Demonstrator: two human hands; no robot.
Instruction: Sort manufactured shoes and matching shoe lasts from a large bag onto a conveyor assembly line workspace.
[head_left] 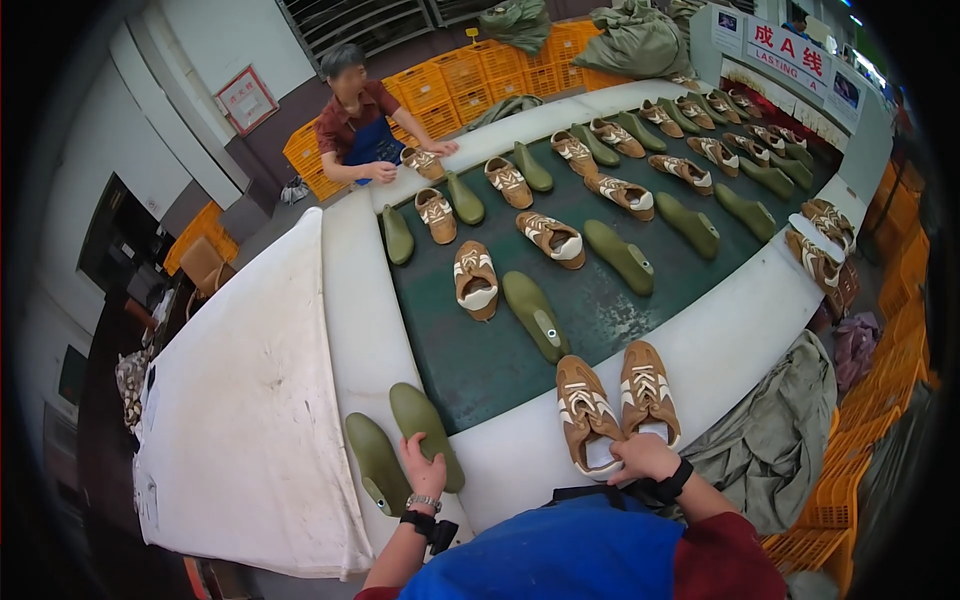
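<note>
At the near left corner of the table, two green shoe lasts lie side by side: an outer shoe last [375,460] and an inner shoe last [425,415]. My left hand [425,470] rests against the inner one, fingers curled on its side. Toward the right on the white border stand two brown sneakers with cream stripes and laces, a left sneaker [585,408] and a right sneaker [647,388], toes pointing away from me. Between their heels, my right hand [645,459] grips the left one's heel collar; white lining shows inside both.
A dark green conveyor belt [455,345] carries several sneakers and lasts in rows. Across it a co-worker [358,125] handles another sneaker [423,163]. White cloth [250,400] covers a surface at left. Orange crates [835,480] and grey-green fabric [765,435] sit at right.
</note>
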